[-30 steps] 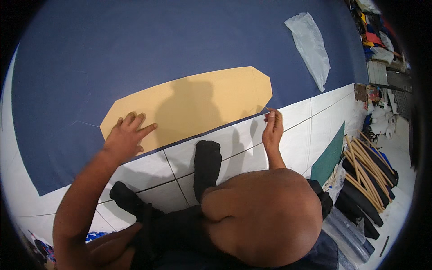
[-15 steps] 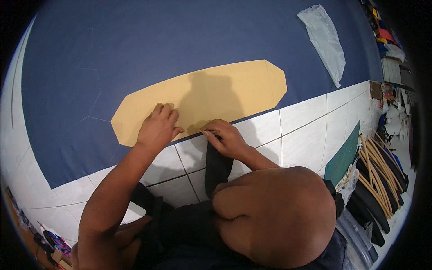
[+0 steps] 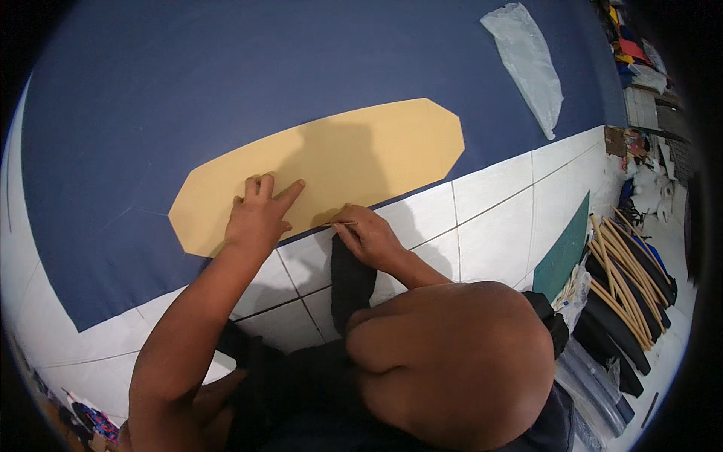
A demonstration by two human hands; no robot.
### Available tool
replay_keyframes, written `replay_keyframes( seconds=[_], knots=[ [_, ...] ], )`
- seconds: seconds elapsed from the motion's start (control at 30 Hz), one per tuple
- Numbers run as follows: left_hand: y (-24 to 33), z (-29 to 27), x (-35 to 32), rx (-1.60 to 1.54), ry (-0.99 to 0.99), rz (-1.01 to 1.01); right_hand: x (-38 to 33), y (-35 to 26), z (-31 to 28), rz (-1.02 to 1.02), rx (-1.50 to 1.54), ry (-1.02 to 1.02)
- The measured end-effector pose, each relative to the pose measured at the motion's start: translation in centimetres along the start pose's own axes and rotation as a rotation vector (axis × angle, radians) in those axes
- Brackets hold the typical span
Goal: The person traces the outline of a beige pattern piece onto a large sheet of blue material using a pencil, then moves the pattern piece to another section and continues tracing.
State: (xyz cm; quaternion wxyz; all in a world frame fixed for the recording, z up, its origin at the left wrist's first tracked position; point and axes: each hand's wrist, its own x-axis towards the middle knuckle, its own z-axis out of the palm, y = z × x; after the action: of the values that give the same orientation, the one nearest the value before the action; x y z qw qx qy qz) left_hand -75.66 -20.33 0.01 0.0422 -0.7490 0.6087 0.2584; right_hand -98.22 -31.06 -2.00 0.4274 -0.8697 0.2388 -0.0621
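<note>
A tan card pattern piece (image 3: pixel 407 147), long with angled ends, lies flat on navy blue fabric (image 3: pixel 211 68). On the card's lower left part rests my left hand (image 3: pixel 257 215), its fingers spread and nothing held. At the card's near edge, my right hand (image 3: pixel 367 237) pinches a thin, pale, pencil-like stick, with the tip close to the border of card and fabric. The fingers cover much of this stick, so its kind is unclear. Faint pale lines show on the fabric left of the card.
A crumpled translucent plastic bag (image 3: pixel 526 71) lies on the fabric at far right. White floor tiles (image 3: pixel 493 237) border the fabric's near edge. To the right are a green sheet (image 3: pixel 563 252), tan rods (image 3: pixel 621 271) and black pieces. My bent knee (image 3: pixel 467 354) is close by.
My left hand's fingers have spread wider on the card. My right hand keeps its pinch at the near edge with little movement. The whole view has shifted slightly.
</note>
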Motion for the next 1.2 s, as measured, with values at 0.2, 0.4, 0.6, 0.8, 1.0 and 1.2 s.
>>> replay_keyframes(
  seconds=[0.2, 0.4, 0.6, 0.8, 1.0, 1.2],
  knots=[
    [0.3, -0.5, 0.2, 0.066, -0.016, 0.010, -3.1, 5.0, -5.5, 0.205, -0.252, 0.312],
    [-0.1, -0.6, -0.5, 0.060, -0.025, -0.003, -4.6, 6.8, -9.3, 0.485, -0.079, 0.708],
    [-2.9, 0.7, 1.1, 0.144, 0.209, -0.137, -6.9, 4.9, -4.5, 0.362, 0.090, 0.617],
    [-9.5, -2.9, 7.1, 0.103, 0.284, -0.326, -6.0, -0.7, 4.4, -0.077, 0.144, -0.089],
    [-14.8, -7.9, 5.3, 0.015, 0.246, -0.167, -3.5, -3.4, 3.8, -0.075, 0.016, -0.366],
    [-19.7, -15.2, -5.4, 0.220, -0.062, -0.334, -0.6, -5.1, 1.7, 0.030, -0.097, -0.549]
  ],
)
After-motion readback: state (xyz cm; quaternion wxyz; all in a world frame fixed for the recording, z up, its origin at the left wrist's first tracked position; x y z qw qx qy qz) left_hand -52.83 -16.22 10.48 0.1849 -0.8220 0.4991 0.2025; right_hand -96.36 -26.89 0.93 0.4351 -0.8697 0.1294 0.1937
